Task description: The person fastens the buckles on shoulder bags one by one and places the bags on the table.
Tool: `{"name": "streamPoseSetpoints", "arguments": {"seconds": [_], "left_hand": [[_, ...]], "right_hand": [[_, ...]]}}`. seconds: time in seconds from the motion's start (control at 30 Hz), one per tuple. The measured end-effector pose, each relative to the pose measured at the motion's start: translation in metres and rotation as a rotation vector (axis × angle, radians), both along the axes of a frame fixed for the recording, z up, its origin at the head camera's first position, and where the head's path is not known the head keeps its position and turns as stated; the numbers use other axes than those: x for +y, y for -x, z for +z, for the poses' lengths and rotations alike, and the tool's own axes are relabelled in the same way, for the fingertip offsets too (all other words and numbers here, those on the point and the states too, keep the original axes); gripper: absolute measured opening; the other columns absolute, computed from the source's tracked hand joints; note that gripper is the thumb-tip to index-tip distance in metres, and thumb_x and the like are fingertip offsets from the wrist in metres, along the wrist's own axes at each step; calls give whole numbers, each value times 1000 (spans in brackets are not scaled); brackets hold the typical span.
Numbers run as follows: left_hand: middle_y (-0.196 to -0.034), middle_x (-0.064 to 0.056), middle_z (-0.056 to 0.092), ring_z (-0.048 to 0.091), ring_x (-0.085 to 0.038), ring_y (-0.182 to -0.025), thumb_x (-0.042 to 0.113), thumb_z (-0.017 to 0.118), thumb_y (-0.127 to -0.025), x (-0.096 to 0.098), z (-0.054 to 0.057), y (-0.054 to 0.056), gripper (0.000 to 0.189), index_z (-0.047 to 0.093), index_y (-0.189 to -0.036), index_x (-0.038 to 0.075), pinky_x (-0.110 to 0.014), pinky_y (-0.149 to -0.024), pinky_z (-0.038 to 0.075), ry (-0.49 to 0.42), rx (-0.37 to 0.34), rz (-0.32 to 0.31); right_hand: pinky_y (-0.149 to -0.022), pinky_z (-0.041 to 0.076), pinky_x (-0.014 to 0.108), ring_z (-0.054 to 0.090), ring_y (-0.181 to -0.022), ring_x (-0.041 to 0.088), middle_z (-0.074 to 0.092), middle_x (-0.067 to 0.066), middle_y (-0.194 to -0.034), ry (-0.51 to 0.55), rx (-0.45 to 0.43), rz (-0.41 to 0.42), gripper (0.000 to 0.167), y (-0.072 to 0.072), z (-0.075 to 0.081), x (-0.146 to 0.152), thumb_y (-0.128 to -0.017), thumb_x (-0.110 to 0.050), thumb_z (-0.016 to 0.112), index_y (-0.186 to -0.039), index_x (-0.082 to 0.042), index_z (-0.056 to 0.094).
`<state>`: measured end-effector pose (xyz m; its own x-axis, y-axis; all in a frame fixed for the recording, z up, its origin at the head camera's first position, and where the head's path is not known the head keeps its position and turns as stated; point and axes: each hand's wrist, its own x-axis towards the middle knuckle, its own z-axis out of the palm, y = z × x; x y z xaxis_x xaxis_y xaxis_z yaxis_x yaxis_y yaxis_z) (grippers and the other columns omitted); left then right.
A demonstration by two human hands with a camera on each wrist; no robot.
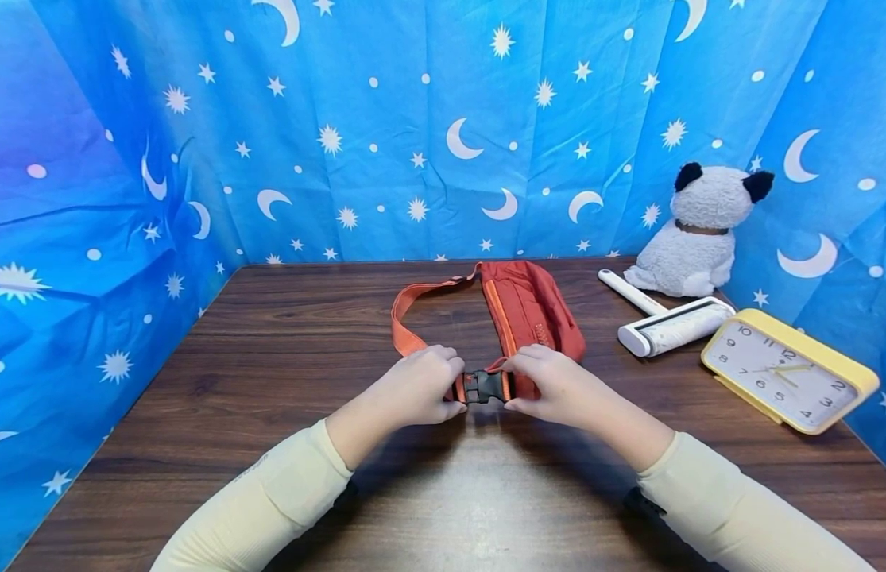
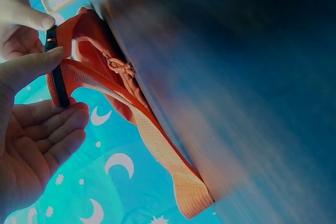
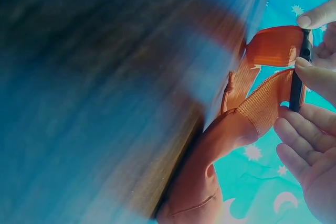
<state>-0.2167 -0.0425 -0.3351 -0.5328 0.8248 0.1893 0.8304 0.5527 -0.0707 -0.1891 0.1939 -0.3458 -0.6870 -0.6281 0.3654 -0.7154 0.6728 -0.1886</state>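
Observation:
A red waist bag (image 1: 534,306) with orange zip trim lies on the wooden table, its orange strap (image 1: 405,314) looping out to the left. At the bag's near side, both hands hold the strap's black side-release buckle (image 1: 485,387). My left hand (image 1: 423,387) pinches the left end between thumb and fingers. The right end is pinched by my right hand (image 1: 560,387). The two buckle halves meet in line; whether they are latched I cannot tell. In the left wrist view the buckle (image 2: 59,85) appears edge-on, with the webbing (image 2: 157,140) hanging down to the table.
To the right stand a white lint roller (image 1: 675,326), a yellow-framed clock (image 1: 789,372) and a white plush dog (image 1: 693,238) with black ears. Blue cloth (image 1: 414,103) printed with moons and stars hangs behind the table (image 1: 271,349) and at both sides.

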Motion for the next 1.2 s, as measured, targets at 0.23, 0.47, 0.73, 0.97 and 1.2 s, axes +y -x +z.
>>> {"name": "streamPoseSetpoints", "arguments": {"seconds": [0.23,0.47,0.73,0.97,1.2], "left_hand": [[-77,3,51,48,-11,-70,33,75,-78,-1,-2,1,30,61,-88,8,-26,-63,43,-36,35,-31],[-74,3,48,46,-10,-67,34,74,-79,-1,-2,1,30,60,-87,8,-25,-60,41,-70,59,-58],[-77,1,50,46,-11,-68,33,73,-80,-2,2,-1,33,62,-93,5,-25,-61,41,-98,48,-66],[-77,1,49,45,-12,-70,32,72,-81,-1,2,-1,33,62,-93,3,-25,-63,41,-106,40,-62],[-81,-2,52,48,-14,-73,29,72,-83,0,1,-1,33,60,-96,0,-28,-68,43,-125,50,-67]], "right_hand": [[-77,47,34,54,-86,15,60,2,-93,-6,-3,-5,39,-1,3,-1,-73,-25,81,-102,-6,64],[-76,47,34,53,-84,15,59,2,-92,29,9,18,37,1,3,-1,-72,-21,82,-100,-5,63],[-74,46,33,52,-84,14,58,3,-92,54,20,39,37,2,4,0,-72,-19,82,-101,-5,63],[-77,47,35,54,-88,15,59,3,-95,68,31,55,37,2,5,2,-73,-17,81,-103,-4,63],[-76,47,35,53,-88,15,58,2,-94,75,55,80,35,5,5,4,-75,-16,79,-104,-4,62]]}}
